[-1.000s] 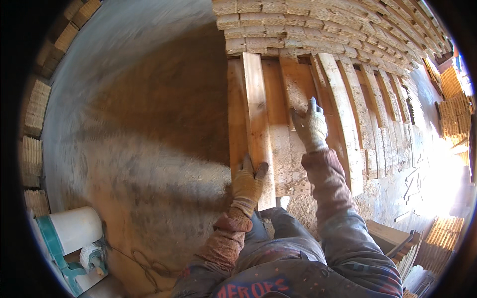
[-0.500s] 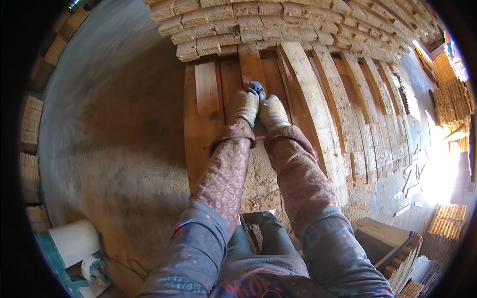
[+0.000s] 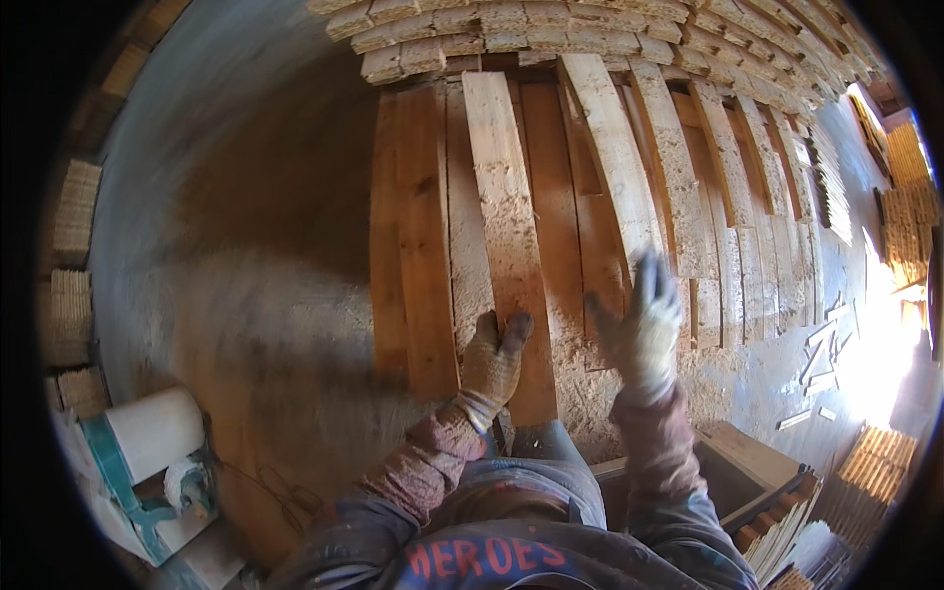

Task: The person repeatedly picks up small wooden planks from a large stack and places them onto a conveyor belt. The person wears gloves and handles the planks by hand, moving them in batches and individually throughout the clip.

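Observation:
A long wooden board (image 3: 511,221) runs from the stacked timber toward my body, its near end just in front of my legs. My left hand (image 3: 492,369), in a dusty knit work glove with dark fingertips, grips its left edge near that end, thumb on top. My right hand (image 3: 644,320), gloved the same way, is raised to the right of the board with fingers spread and nothing in it. It is slightly smeared by motion. Beyond its fingers lies another pale board (image 3: 615,147). Under them are flat reddish-brown boards (image 3: 423,216) dusted with sawdust.
Rows of stacked planks (image 3: 531,29) stand at the far side. More boards (image 3: 723,167) lie side by side to the right. A white and green machine (image 3: 152,433) is at the lower left, a wooden box (image 3: 742,467) at the lower right. Wood scraps (image 3: 824,354) lie on the floor.
Both hands were together at the board's far part; they have drawn back toward my body and parted. The board has come nearer, and my right hand has let go and moved right.

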The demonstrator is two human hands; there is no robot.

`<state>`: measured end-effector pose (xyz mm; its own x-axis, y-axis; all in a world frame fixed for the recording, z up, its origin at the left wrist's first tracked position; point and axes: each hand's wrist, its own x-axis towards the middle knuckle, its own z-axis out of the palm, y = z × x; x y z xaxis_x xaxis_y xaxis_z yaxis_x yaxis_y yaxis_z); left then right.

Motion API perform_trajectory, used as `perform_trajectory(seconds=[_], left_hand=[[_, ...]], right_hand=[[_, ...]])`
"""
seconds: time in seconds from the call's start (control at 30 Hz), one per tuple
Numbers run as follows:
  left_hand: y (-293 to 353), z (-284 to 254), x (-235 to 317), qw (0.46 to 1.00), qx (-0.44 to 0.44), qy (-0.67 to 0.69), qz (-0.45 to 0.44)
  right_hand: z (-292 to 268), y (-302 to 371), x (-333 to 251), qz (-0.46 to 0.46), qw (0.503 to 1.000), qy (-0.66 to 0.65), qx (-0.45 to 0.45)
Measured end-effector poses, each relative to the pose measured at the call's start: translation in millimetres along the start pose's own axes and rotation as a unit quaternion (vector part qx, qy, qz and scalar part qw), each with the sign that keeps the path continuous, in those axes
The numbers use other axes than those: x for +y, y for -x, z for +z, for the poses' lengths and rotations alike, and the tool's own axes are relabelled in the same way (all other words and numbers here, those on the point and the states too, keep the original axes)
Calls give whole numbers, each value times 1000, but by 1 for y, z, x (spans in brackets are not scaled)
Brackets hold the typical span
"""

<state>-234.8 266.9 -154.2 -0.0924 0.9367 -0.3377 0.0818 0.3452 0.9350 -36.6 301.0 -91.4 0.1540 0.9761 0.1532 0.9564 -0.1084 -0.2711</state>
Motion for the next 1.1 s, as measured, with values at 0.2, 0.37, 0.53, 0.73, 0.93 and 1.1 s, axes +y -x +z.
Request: perform_trajectory(seconds=[0.2,0.37,0.53,0.73,0.93,1.1], left_hand=[[7,-7,19,997,35,-73,-7],[23,-15,25,986,33,-159,-29],[10,-31,27,967,-38,-230,106],[-65,-65,53,815,167,-548,87],[-95,-118,5,991,44,-102,71],[-93,-139,35,873,44,-469,125]], right_hand=[[37,-29,55,77,990,-101,-66],[36,15,-8,129,798,-575,-121],[54,-4,-57,120,949,-202,-212],[57,-7,-67,143,938,-238,-209],[48,-10,-116,153,895,-386,-164],[101,-24,-142,94,894,-376,-224]])
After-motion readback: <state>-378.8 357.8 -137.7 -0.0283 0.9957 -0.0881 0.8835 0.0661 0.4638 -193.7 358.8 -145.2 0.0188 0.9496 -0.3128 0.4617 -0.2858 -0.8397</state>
